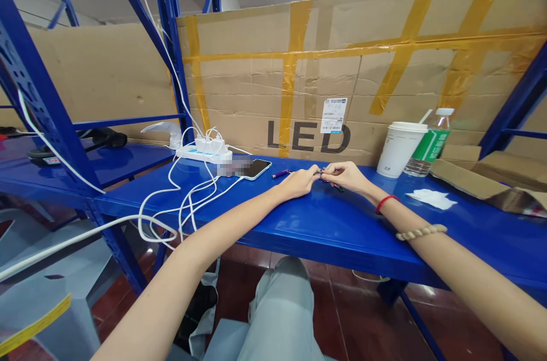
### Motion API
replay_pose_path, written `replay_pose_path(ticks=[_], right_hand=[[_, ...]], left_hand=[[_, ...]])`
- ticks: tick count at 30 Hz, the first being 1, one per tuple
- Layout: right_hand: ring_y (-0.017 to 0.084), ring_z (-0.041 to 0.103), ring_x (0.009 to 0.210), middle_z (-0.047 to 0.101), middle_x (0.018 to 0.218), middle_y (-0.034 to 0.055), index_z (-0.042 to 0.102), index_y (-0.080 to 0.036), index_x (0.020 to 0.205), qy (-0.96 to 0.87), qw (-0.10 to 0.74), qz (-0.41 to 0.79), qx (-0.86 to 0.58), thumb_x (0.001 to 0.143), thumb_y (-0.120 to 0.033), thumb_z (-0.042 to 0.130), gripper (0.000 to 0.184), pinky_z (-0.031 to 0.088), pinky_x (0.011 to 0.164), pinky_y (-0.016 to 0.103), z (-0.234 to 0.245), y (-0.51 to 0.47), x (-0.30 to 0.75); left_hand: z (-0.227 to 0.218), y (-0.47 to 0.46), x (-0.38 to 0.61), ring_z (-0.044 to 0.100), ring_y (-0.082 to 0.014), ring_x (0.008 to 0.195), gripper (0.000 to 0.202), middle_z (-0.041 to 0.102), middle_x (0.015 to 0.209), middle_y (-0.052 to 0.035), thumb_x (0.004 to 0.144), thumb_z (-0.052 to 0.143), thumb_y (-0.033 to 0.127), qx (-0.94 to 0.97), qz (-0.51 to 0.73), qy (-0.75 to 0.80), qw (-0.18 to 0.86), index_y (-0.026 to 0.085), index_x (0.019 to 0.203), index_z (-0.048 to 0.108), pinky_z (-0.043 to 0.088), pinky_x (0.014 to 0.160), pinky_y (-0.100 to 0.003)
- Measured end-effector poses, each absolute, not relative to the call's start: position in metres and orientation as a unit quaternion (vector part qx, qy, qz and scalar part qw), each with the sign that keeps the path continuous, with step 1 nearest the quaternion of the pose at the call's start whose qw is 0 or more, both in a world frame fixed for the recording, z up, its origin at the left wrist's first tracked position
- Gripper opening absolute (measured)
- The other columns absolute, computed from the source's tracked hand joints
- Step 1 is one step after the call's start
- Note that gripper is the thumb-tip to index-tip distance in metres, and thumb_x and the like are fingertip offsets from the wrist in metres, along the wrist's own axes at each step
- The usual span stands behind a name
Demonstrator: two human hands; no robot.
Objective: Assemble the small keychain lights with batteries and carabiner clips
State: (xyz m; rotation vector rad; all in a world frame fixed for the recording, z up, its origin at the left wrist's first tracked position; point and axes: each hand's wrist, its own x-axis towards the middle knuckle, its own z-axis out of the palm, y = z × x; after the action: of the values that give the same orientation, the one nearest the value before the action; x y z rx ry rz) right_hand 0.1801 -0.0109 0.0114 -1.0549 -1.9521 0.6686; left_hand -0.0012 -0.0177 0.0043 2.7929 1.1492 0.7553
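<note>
My left hand (pixel 300 182) and my right hand (pixel 347 175) meet over the blue shelf (pixel 325 224), fingertips pressed together in a pinch on a small dark thing I cannot make out. A thin dark piece pokes out under my right hand. Just left of my left hand lies a purple pen (pixel 280 174). My right wrist wears a red band, and a beige braided band sits further up the forearm.
A phone (pixel 256 168) lies left of the pen, cabled to a white power strip (pixel 204 152) with several white cables hanging over the edge. A white paper cup (pixel 398 150), a green-labelled bottle (pixel 428 144), tissue (pixel 431 199) and cardboard stand right. A taped cardboard wall closes the back.
</note>
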Motion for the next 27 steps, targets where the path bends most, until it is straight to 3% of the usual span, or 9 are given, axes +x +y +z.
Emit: replay_pose_path(ticks=[7, 21, 27], right_hand=[[0.007, 0.039, 0.038, 0.051, 0.044, -0.0013, 0.058, -0.014, 0.061, -0.787, 0.382, 0.245, -0.417, 0.058, -0.053, 0.068, 0.04, 0.03, 0.039, 0.021, 0.008, -0.008, 0.182], [0.007, 0.041, 0.038, 0.051, 0.043, -0.0007, 0.057, -0.014, 0.059, -0.782, 0.373, 0.222, -0.447, 0.062, -0.053, 0.064, 0.04, 0.033, 0.039, 0.021, 0.009, -0.009, 0.177], [0.007, 0.04, 0.037, 0.052, 0.044, -0.0004, 0.06, -0.014, 0.063, -0.762, 0.389, 0.226, -0.467, 0.061, -0.056, 0.064, 0.043, 0.032, 0.038, 0.021, 0.008, -0.007, 0.174]], left_hand=[[0.004, -0.016, -0.001, 0.06, -0.0222, 0.096, 0.024, 0.064, 0.102, -0.0071, 0.09, 0.03, 0.029, 0.9, 0.245, 0.359, -0.024, 0.02, 0.105, 0.047, 0.046, 0.079, -0.031], [-0.001, -0.008, -0.003, 0.06, -0.0211, 0.097, 0.021, 0.063, 0.106, -0.0066, 0.088, 0.036, 0.026, 0.903, 0.262, 0.339, -0.017, 0.02, 0.103, 0.048, 0.046, 0.079, -0.031], [0.001, -0.009, -0.002, 0.061, -0.019, 0.086, 0.023, 0.065, 0.089, -0.0041, 0.09, 0.033, 0.028, 0.894, 0.285, 0.346, 0.022, 0.021, 0.104, 0.049, 0.046, 0.075, -0.028]])
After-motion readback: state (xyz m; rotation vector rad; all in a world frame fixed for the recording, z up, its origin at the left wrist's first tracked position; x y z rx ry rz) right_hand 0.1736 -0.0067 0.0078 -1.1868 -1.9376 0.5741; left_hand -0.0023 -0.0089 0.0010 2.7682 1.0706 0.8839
